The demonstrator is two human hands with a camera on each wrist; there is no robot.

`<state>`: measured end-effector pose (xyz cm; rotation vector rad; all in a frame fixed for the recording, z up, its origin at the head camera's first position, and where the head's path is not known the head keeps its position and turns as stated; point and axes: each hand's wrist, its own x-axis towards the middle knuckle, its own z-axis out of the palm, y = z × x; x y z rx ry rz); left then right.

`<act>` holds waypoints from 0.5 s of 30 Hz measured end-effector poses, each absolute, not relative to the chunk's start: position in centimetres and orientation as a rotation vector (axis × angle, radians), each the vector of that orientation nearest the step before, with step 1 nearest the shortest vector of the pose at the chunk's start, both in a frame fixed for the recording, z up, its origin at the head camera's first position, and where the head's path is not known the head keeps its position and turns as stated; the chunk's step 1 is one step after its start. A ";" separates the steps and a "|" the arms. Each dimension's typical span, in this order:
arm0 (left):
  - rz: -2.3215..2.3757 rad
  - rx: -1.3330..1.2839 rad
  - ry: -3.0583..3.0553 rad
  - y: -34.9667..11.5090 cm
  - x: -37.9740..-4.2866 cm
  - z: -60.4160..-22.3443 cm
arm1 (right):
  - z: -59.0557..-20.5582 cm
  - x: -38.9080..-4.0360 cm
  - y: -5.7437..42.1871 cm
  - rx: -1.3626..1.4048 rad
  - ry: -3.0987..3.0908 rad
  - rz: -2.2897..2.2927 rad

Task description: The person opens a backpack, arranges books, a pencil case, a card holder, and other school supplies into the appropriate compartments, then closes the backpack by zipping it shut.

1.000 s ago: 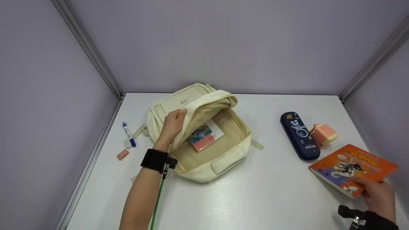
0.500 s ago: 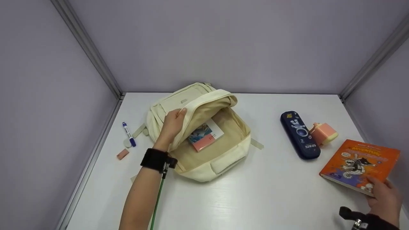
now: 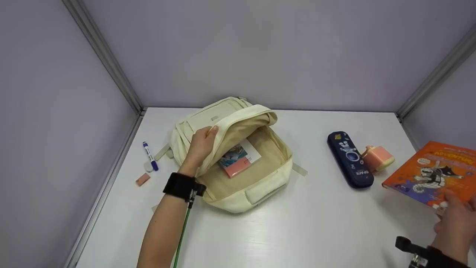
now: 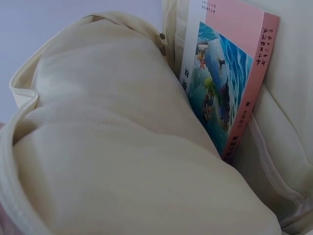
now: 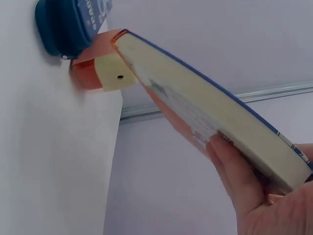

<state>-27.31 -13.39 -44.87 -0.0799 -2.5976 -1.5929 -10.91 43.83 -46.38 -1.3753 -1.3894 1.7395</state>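
Note:
A cream backpack (image 3: 267, 186) lies unzipped on the white table. My left hand (image 3: 202, 145) pinches the edge of its front flap and holds it lifted. Inside, a book with a pink and white cover (image 4: 220, 78) rests against the lining. At the far right, my right hand (image 3: 458, 217) grips an orange book (image 3: 433, 173) by its lower edge, thumb on the front cover and fingers beneath. In the right wrist view the orange book shows its page edges and is raised off the table.
A navy pencil case (image 3: 350, 159) lies right of the backpack, against a pink and yellow pencil sharpener (image 3: 378, 158). Left of the bag are a blue and white marker (image 3: 150, 156) and a small pink eraser (image 3: 142, 179). Grey walls (image 3: 260, 56) enclose the table.
My right hand has carried the orange book up and to the right, away from the pencil case. The left hand and backpack have stayed put.

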 end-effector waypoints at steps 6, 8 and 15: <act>-1.591 -0.073 -2.592 -13.3 -27.3 -44.8 | -45.4 -11.8 41.9 -1.047 -1.173 2.037; -1.586 -0.071 -2.590 -13.3 -27.3 -44.8 | -45.4 -12.1 41.0 -0.977 -1.162 2.131; -1.565 -0.061 -2.595 -13.3 -27.3 -44.8 | -45.8 -13.5 37.3 -0.626 -1.246 2.495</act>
